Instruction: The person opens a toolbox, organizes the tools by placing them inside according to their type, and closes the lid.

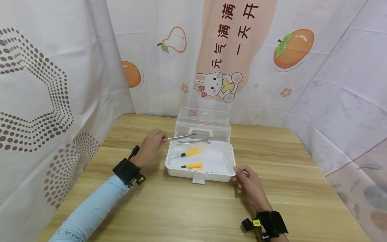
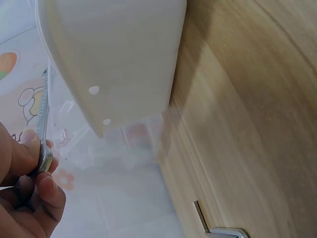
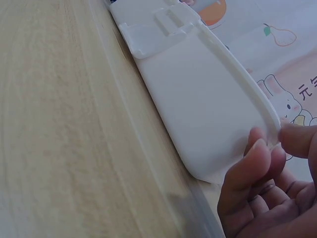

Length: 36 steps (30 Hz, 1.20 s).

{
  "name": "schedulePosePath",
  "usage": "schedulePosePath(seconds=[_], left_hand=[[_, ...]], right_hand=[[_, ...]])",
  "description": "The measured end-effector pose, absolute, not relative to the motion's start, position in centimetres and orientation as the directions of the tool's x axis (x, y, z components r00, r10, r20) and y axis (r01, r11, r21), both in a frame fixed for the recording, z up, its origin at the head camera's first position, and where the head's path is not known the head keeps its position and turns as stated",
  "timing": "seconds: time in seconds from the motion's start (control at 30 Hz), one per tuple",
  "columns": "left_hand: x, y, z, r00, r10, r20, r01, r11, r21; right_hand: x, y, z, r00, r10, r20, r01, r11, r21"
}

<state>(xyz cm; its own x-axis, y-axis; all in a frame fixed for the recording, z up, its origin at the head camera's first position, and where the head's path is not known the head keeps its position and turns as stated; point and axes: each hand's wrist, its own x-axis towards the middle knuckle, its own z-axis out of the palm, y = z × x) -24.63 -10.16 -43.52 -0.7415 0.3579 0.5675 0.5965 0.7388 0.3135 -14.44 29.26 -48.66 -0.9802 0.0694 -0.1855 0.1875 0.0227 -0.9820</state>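
Observation:
A white toolbox (image 1: 201,174) with a clear lid (image 1: 202,122) stands open on the wooden table. My left hand (image 1: 152,143) grips one end of a silver wrench (image 1: 181,137), also seen as a thin metal bar (image 2: 43,114) in the left wrist view. That wrench reaches over the box's rear left part. Inside the box lie another wrench (image 1: 193,142) and yellow-handled screwdrivers (image 1: 191,152), the front ones partly hidden by the wall. My right hand (image 1: 249,185) pinches the rim at the front right corner, thumb on top and fingers outside, as the right wrist view shows.
The wooden table (image 1: 272,161) extends on both sides of the box. Printed cloth curtains (image 1: 169,77) stand behind it and at both sides. A bent metal piece (image 2: 225,231) shows at the bottom edge of the left wrist view. A latch (image 1: 198,178) hangs at the box's front.

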Motion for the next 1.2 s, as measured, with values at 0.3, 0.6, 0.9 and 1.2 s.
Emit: schedulePosePath(seconds=[0.3, 0.6, 0.9, 1.2], left_hand=[[-25.1, -9.3, -43.5, -0.738, 0.374, 0.562, 0.602, 0.740, 0.299], [-25.5, -8.2, -43.7, -0.752, 0.386, 0.534, 0.596, 0.745, 0.301], [-25.8, -7.4, -43.5, -0.757, 0.383, 0.529, 0.591, 0.747, 0.305], [-26.3, -6.8, -43.4, -0.736, 0.408, 0.540, 0.618, 0.732, 0.288]], right_hand=[[-14.4, 29.2, -48.5, -0.978, 0.072, -0.195, 0.196, 0.013, -0.980], [-14.4, 29.1, -48.3, -0.975, 0.082, -0.209, 0.210, 0.007, -0.978], [-14.5, 29.2, -48.4, -0.978, 0.076, -0.195, 0.196, 0.007, -0.981], [-14.4, 29.2, -48.8, -0.978, 0.078, -0.192, 0.192, -0.003, -0.981]])
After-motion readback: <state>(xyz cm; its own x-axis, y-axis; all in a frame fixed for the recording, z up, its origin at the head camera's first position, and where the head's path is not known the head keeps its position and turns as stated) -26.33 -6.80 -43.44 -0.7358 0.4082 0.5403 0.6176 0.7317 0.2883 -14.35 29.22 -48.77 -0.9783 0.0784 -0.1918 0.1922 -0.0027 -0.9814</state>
